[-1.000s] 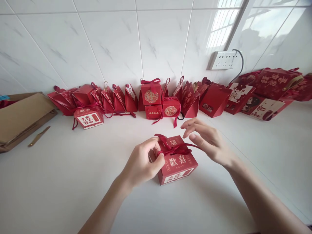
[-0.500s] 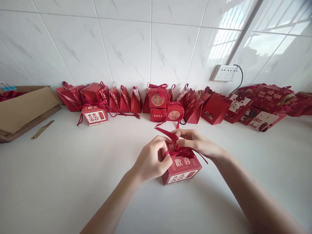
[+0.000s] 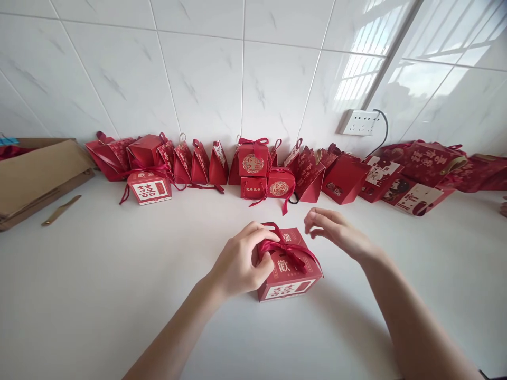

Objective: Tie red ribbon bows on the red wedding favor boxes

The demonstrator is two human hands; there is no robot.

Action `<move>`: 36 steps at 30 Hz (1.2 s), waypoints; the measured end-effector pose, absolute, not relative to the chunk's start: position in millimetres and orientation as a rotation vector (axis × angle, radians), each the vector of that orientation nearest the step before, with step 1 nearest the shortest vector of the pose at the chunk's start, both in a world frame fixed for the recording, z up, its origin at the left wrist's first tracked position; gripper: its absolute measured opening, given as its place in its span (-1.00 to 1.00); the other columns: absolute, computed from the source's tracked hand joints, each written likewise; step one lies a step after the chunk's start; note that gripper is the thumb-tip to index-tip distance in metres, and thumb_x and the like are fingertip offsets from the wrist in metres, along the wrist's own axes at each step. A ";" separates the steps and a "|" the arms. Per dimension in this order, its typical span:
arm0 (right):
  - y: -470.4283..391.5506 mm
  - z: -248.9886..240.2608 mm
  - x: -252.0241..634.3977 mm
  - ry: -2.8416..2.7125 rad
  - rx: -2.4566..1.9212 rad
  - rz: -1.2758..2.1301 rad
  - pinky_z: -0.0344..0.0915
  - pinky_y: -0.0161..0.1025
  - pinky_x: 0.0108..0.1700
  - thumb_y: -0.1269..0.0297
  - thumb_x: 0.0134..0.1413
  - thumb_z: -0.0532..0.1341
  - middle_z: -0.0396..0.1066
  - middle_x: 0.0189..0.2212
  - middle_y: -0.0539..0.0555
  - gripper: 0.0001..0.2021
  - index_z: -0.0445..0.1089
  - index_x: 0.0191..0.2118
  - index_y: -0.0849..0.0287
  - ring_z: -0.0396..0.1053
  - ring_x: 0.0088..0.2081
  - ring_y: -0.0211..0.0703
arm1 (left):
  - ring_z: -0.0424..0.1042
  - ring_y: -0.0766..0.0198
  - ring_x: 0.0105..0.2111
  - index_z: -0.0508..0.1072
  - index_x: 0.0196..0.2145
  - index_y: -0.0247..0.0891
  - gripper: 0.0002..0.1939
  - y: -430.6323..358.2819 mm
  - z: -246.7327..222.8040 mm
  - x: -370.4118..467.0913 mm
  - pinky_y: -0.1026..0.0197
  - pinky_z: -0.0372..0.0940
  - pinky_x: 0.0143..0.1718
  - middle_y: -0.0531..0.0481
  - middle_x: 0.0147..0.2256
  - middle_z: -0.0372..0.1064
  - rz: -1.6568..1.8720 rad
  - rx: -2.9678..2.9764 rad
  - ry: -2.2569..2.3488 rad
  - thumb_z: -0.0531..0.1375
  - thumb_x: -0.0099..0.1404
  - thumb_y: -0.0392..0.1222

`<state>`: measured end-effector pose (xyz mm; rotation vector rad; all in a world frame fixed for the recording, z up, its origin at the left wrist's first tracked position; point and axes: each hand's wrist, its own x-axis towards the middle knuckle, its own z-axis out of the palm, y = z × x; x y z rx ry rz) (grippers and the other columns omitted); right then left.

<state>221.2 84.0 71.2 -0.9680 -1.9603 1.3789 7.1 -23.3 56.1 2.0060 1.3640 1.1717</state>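
Note:
A red gift box (image 3: 291, 272) with gold and white characters stands on the white table in front of me. Across its top lies a dark red satin ribbon (image 3: 295, 249), tied in a bow with a tail hanging down the right side. My left hand (image 3: 247, 261) is at the box's left side, thumb and index finger closed around the bow's left loop; its other fingers are partly hidden behind the hand. Just beyond the box's right back corner, my right hand (image 3: 336, 229) hovers in the air, touching nothing, its fingers loosely bent and apart.
Along the tiled wall runs a row of red gift boxes (image 3: 253, 161). A similar box with a ribbon (image 3: 150, 189) stands forward at the left. Farther left are a cardboard box (image 3: 43, 171) and a gold-coloured strip (image 3: 61, 210). A power socket (image 3: 358, 122) with a black cable is on the wall.
My right hand has let go of the ribbon end and moved right, away from the box. The ribbon end it held up has dropped onto the box. My left hand stays at the bow.

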 end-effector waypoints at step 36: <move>55.6 85.6 222.3 -2.268 -0.565 1.010 0.16 -0.29 -0.41 0.06 0.04 0.27 0.26 -0.49 -0.01 -0.74 0.34 -0.42 0.16 0.15 -0.46 -0.28 | 0.17 0.53 -0.58 0.32 -0.39 -0.23 -0.91 -21.5 57.5 4.8 0.35 0.16 -0.54 0.11 -0.33 0.19 1.250 1.939 1.387 0.15 0.25 -0.19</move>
